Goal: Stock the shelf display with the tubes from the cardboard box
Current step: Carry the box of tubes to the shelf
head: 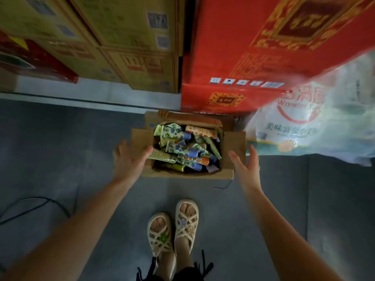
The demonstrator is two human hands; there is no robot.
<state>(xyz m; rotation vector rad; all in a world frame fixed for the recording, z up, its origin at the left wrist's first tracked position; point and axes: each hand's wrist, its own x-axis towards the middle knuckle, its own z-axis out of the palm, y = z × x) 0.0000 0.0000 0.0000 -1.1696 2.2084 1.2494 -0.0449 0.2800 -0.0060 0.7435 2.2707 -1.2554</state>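
Opening step of stocking, viewed from above. The left hand (129,159) is shown over the left flap of the cardboard box (182,175), its grip spread, fingers straight, nothing held. The box stands on the floor against a red carton (233,57), flaps open, and the tubes (182,151) are heaped loose inside it. The right hand (246,165) is held just beside the right flap, its grip likewise spread and empty. No shelf display is seen. A two-handed lift of the box, or a pick of tubes, is judged to be required next.
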